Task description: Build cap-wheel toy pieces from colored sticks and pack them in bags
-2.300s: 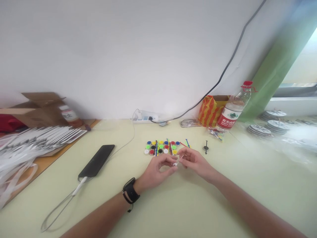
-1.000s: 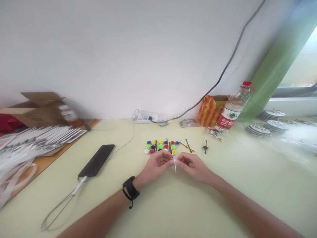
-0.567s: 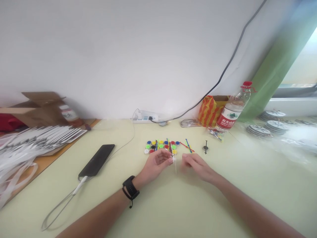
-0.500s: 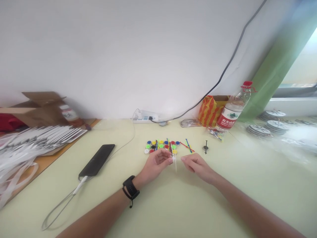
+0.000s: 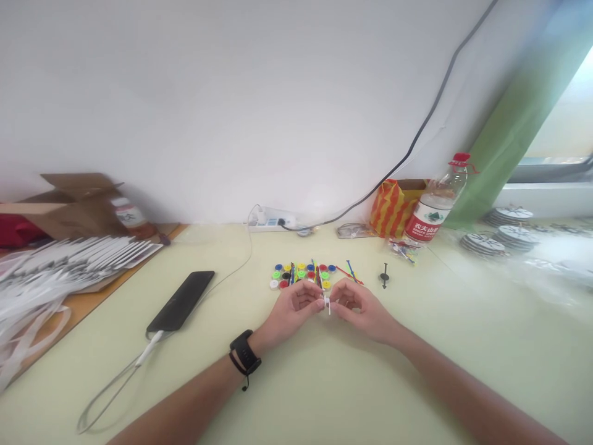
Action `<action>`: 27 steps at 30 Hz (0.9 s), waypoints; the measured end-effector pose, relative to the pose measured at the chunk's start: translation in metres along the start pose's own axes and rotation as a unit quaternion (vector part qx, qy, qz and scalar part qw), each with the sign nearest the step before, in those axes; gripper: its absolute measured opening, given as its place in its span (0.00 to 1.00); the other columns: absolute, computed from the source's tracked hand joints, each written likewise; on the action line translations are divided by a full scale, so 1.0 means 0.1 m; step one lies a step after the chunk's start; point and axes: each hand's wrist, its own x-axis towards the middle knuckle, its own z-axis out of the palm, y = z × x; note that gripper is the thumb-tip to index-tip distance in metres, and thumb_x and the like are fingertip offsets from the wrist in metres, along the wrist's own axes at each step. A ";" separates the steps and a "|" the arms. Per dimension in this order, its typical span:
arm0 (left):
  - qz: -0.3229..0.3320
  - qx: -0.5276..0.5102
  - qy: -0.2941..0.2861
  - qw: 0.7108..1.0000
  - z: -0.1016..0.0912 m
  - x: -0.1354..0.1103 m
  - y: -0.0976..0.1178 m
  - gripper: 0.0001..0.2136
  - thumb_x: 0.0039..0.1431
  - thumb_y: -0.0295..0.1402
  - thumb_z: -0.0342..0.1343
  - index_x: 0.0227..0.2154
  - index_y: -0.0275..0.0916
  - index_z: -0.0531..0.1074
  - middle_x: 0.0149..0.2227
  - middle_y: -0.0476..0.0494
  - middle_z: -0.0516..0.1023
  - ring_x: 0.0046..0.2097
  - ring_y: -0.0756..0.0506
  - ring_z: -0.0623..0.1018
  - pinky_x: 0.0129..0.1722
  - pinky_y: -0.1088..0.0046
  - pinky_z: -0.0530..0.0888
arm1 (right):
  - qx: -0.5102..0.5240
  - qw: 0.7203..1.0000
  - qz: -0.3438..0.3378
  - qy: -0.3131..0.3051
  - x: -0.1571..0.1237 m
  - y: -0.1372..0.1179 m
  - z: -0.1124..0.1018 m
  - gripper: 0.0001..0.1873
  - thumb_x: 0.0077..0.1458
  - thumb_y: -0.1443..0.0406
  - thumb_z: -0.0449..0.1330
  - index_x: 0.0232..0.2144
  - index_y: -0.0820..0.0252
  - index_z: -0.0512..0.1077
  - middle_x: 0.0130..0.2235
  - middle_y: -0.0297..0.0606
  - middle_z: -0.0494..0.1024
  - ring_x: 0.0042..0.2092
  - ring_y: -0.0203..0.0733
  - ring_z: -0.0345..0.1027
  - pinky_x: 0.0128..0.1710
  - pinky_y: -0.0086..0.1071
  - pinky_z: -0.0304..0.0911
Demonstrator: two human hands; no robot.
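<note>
Between my two hands is a small white plastic spinner piece (image 5: 327, 303), a thin pointer with a round part; the fingers partly cover it. My left hand (image 5: 296, 305) pinches it from the left, thumb and fingertips together. From the right, my right hand (image 5: 364, 309) has its thumb and index fingertip closed on the same piece. Just beyond lie several coloured plastic discs (image 5: 311, 267) in rows, with thin pointers among them. Red and blue arrow pointers (image 5: 352, 272) rest to their right. Farther right is a black arrow with a round hub (image 5: 384, 277).
A phone (image 5: 181, 301) on a white cable lies to the left, near stacked white cards (image 5: 106, 253) and a cardboard box (image 5: 78, 204). A power strip (image 5: 273, 221) stands by the wall. On the right are a water bottle (image 5: 433, 210), a striped bag (image 5: 393, 207) and disc stacks (image 5: 484, 243).
My right hand has moved left, and its fingertips have closed on the white spinner piece. My left hand has stayed nearly still, gripping that piece.
</note>
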 end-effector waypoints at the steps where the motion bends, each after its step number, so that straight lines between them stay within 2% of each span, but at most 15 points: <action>1: -0.001 0.000 -0.002 1.000 0.00 0.00 0.00 0.10 0.62 0.37 0.64 0.42 0.39 0.74 0.43 0.43 0.76 0.45 0.45 0.79 0.49 0.64 0.77 | -0.006 1.000 0.001 -0.005 0.00 0.00 0.00 0.10 0.63 0.56 0.61 0.40 0.55 0.69 0.39 0.37 0.76 0.35 0.38 0.70 0.36 0.34 0.66; 5: 0.003 -0.002 -0.004 1.000 0.01 -0.01 0.03 0.10 0.62 0.37 0.64 0.42 0.38 0.74 0.42 0.42 0.77 0.45 0.44 0.79 0.49 0.63 0.77 | -0.014 1.000 0.005 -0.009 -0.01 0.02 -0.01 0.14 0.63 0.56 0.60 0.48 0.54 0.68 0.43 0.40 0.78 0.36 0.40 0.71 0.35 0.34 0.67; 10: 0.006 -0.006 0.010 1.000 0.01 -0.01 0.03 0.11 0.61 0.38 0.65 0.42 0.39 0.75 0.42 0.42 0.76 0.44 0.45 0.78 0.48 0.64 0.77 | -0.013 1.000 0.008 0.002 -0.03 0.01 0.00 0.32 0.62 0.57 0.61 0.64 0.49 0.56 0.41 0.38 0.77 0.34 0.39 0.70 0.33 0.34 0.67; 12: 0.007 -0.008 0.016 1.000 0.01 -0.01 0.02 0.11 0.61 0.38 0.65 0.41 0.39 0.75 0.42 0.43 0.76 0.44 0.45 0.78 0.48 0.64 0.78 | -0.001 1.000 0.008 0.018 -0.03 0.00 0.00 0.35 0.62 0.55 0.61 0.67 0.48 0.53 0.41 0.37 0.76 0.34 0.38 0.70 0.33 0.34 0.67; 13: 0.007 -0.009 0.017 1.000 0.01 0.00 0.02 0.11 0.60 0.38 0.65 0.41 0.38 0.75 0.42 0.42 0.76 0.44 0.45 0.78 0.48 0.64 0.78 | 0.001 1.000 0.006 0.028 -0.03 0.00 0.00 0.32 0.62 0.55 0.61 0.64 0.49 0.57 0.41 0.36 0.76 0.33 0.38 0.69 0.33 0.33 0.66; 14: 0.006 -0.012 0.017 1.000 0.01 0.00 0.01 0.11 0.60 0.38 0.65 0.41 0.38 0.75 0.42 0.42 0.76 0.44 0.45 0.78 0.48 0.64 0.78 | -0.003 1.000 0.007 0.028 -0.03 0.00 -0.02 0.24 0.62 0.53 0.60 0.58 0.51 0.65 0.39 0.36 0.75 0.32 0.37 0.68 0.32 0.33 0.65; 15: 0.005 -0.015 0.018 1.000 0.01 0.00 0.00 0.11 0.60 0.38 0.65 0.41 0.38 0.75 0.42 0.42 0.76 0.44 0.45 0.78 0.49 0.63 0.78 | -0.010 1.000 0.009 0.020 -0.02 0.00 -0.03 0.16 0.64 0.52 0.59 0.47 0.54 0.73 0.35 0.35 0.75 0.30 0.36 0.66 0.31 0.32 0.62; 16: 0.003 -0.018 0.019 1.000 0.00 0.00 0.00 0.11 0.60 0.38 0.65 0.41 0.38 0.74 0.41 0.43 0.76 0.44 0.46 0.78 0.49 0.63 0.78 | -0.015 1.000 0.013 0.004 -0.02 0.01 -0.05 0.18 0.65 0.50 0.56 0.33 0.57 0.74 0.30 0.34 0.72 0.27 0.35 0.62 0.29 0.32 0.59; 17: 0.000 -0.020 0.020 1.000 0.00 0.00 0.00 0.11 0.60 0.38 0.66 0.41 0.38 0.74 0.41 0.43 0.76 0.44 0.46 0.78 0.49 0.64 0.78 | -0.017 1.000 0.018 -0.014 -0.01 0.02 -0.07 0.25 0.66 0.49 0.53 0.23 0.58 0.69 0.25 0.33 0.68 0.25 0.34 0.58 0.27 0.32 0.56; 18: -0.002 -0.022 0.021 1.000 0.00 0.00 -0.01 0.11 0.60 0.38 0.66 0.41 0.38 0.74 0.41 0.43 0.76 0.44 0.46 0.78 0.49 0.64 0.78 | -0.015 0.999 0.025 -0.032 -0.01 0.03 -0.09 0.31 0.67 0.48 0.52 0.17 0.58 0.62 0.21 0.31 0.63 0.23 0.33 0.54 0.25 0.32 0.53; 20: -0.005 -0.023 0.024 0.999 0.01 0.00 0.00 0.12 0.59 0.39 0.66 0.40 0.38 0.75 0.41 0.43 0.77 0.43 0.46 0.78 0.48 0.64 0.78 | -0.004 0.999 0.035 -0.041 0.00 0.04 -0.11 0.33 0.67 0.47 0.51 0.15 0.58 0.56 0.18 0.30 0.58 0.22 0.33 0.50 0.24 0.32 0.49; 22: -0.007 -0.021 0.024 0.999 0.01 0.00 0.00 0.12 0.59 0.39 0.66 0.40 0.38 0.75 0.40 0.43 0.77 0.43 0.46 0.78 0.48 0.64 0.78 | 0.005 0.999 0.042 -0.026 0.01 0.03 -0.11 0.29 0.64 0.46 0.55 0.18 0.58 0.60 0.20 0.30 0.62 0.23 0.33 0.53 0.24 0.31 0.49; 25: -0.005 -0.014 0.021 1.000 0.01 0.00 0.01 0.12 0.59 0.39 0.66 0.40 0.38 0.75 0.40 0.43 0.77 0.43 0.46 0.78 0.47 0.64 0.78 | 0.006 0.999 0.047 -0.016 0.01 0.00 -0.07 0.23 0.61 0.46 0.59 0.26 0.57 0.66 0.25 0.32 0.69 0.26 0.35 0.60 0.26 0.30 0.55; 27: -0.004 -0.010 0.014 1.000 0.01 -0.01 0.02 0.12 0.59 0.39 0.66 0.40 0.38 0.75 0.41 0.43 0.77 0.43 0.46 0.78 0.47 0.65 0.78 | -0.001 0.999 0.041 -0.022 0.01 -0.02 -0.04 0.22 0.61 0.46 0.60 0.30 0.57 0.69 0.27 0.33 0.71 0.28 0.36 0.62 0.28 0.31 0.59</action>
